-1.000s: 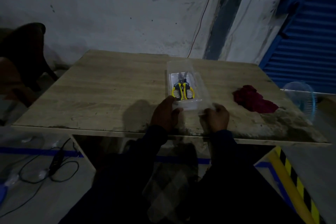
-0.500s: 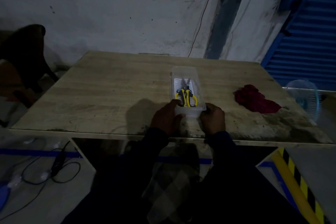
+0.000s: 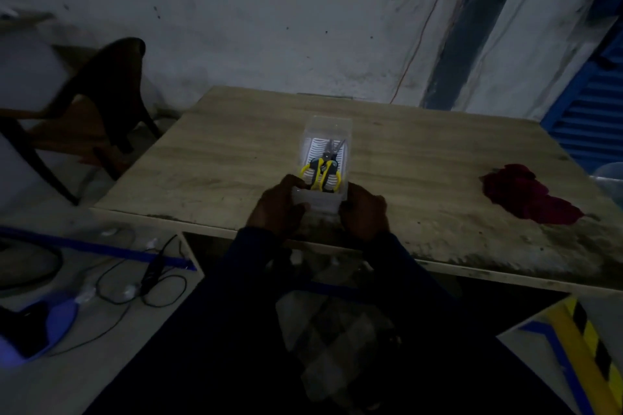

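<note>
1. The grip is two-handed. The left hand (image 3: 278, 209) curls round the near-left corner of the clear plastic case (image 3: 327, 126), at about 7 o'clock of it. The right hand (image 3: 365, 212) closes on the near-right corner at about 5 o'clock. Both hands are wrapped tight on the case, with no fingers spread.
2. The case rests on the worktop (image 3: 219, 152) close to its near edge, with its long axis running from 6 to 12 o'clock. Only the near end is held, so the worktop probably carries the weight while the hands steady or work that end.
3. The yellow-handled scissors (image 3: 320, 172) lie inside the case, handles toward 6 o'clock and blades toward 12. That puts the handles nearest the hands, which suits opening the case at this end.
4. Whether the near end is sealed or already parted cannot be told, as the light is dim and the plastic is clear.
5. A dark red cloth (image 3: 526, 195) lies at 3 o'clock, well apart from the case and out of the way of the hands.
</note>
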Demonstrator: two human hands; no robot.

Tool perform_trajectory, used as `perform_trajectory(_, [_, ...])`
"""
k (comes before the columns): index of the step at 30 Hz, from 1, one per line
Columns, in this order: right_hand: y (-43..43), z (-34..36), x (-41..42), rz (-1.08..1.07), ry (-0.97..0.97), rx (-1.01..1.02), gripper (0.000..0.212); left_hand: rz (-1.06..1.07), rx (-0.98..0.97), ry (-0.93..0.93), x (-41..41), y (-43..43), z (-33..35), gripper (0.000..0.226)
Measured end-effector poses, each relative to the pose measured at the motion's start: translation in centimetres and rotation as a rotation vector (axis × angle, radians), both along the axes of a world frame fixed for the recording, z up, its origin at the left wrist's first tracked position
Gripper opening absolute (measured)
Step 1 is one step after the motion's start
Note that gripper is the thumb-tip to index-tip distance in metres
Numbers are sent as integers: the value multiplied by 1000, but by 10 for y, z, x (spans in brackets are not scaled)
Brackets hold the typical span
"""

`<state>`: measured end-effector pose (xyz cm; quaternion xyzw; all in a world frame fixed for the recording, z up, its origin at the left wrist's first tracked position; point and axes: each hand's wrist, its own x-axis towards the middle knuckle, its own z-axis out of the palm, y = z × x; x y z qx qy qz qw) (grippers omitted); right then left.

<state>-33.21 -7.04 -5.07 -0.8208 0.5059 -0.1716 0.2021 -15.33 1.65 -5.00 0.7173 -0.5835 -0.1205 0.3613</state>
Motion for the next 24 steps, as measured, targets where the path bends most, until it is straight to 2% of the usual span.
perform_trajectory(3, [13,-6,37,40,21,-30,63,10,-10,75,35,24,5,35])
perform_trajectory(7, [20,-11,76,101,37,-50,48,82,-30,80,68,44,10,36])
perform_trajectory(11, [31,-12,108,133,37,-104,49,136,-15,77,94,58,11,37])
perform_trajectory(16, [30,-11,121,218,108,-91,58,181,-13,106,115,64,18,38])
perform_trajectory(20, [28,-11,123,303,214,-47,72,201,21,151,122,64,22,39])
perform_trajectory(24, [24,-11,133,343,234,-44,82,249,107,151,126,63,29,48])
